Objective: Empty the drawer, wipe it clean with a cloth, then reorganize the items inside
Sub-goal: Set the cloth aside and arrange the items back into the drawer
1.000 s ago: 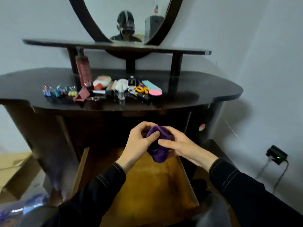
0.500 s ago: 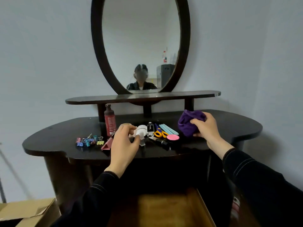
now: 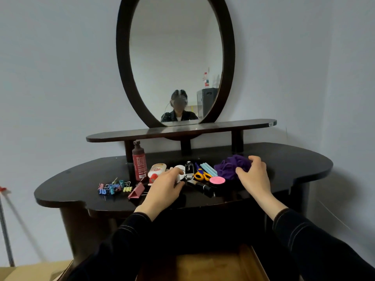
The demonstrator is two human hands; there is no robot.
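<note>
Worktop (image 3: 294,169): dark glossy wood, lobed curved edge, open stretch at right end. Drawer (image 3: 258,266) pulled out below front edge, amber wood floor showing. Purple cloth (image 3: 227,169): crumpled, fuzzy, on worktop. Right hand (image 3: 254,176): grip curled round cloth's right side. Left hand (image 3: 162,189): grip curled over white round container (image 3: 180,169).

Pulled open at the bottom edge: wooden drawer (image 3: 213,266), brown floor showing. Crumpled purple cloth (image 3: 227,169) on the dark tabletop (image 3: 284,165), right of a row: upright red bottle (image 3: 139,163), clips (image 3: 113,187), white tub (image 3: 181,170), scissors (image 3: 203,175), pink disc (image 3: 217,180), black tube (image 3: 200,186).
</note>
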